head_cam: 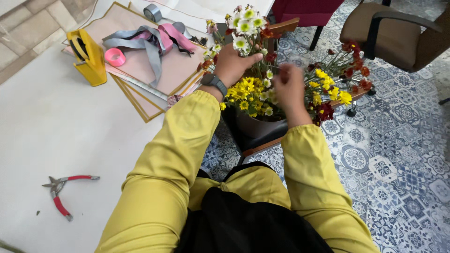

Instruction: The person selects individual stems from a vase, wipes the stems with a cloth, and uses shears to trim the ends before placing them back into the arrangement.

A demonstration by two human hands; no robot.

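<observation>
White tabletop [56, 136] fills the left of my view, and blue patterned floor tiles [398, 154] run off to the right. Between them I look down over yellow sleeves at a dark bucket [260, 126] of loose flowers standing on a low wooden seat.

My left hand [232, 63] is closed around the stems of a small bunch [244, 23] of white and green daisy-like blooms, held upright above the bucket. My right hand [288, 86] is blurred just beside it; I cannot tell whether its fingers grip a stem or are only reaching in.

As I judge it, the gathering is at an early stage: only a few stems sit in the bunch, while most of the yellow flowers [251, 91] are in the bucket and red ones [351, 65] spread off to the right.

Nothing looks wrapped or tied. On the table the pink wrapping sheets [136, 61], grey and pink ribbons [150, 42], yellow tape dispenser [89, 56] and red-handled cutters [61, 192] all lie well apart from my hands.
</observation>
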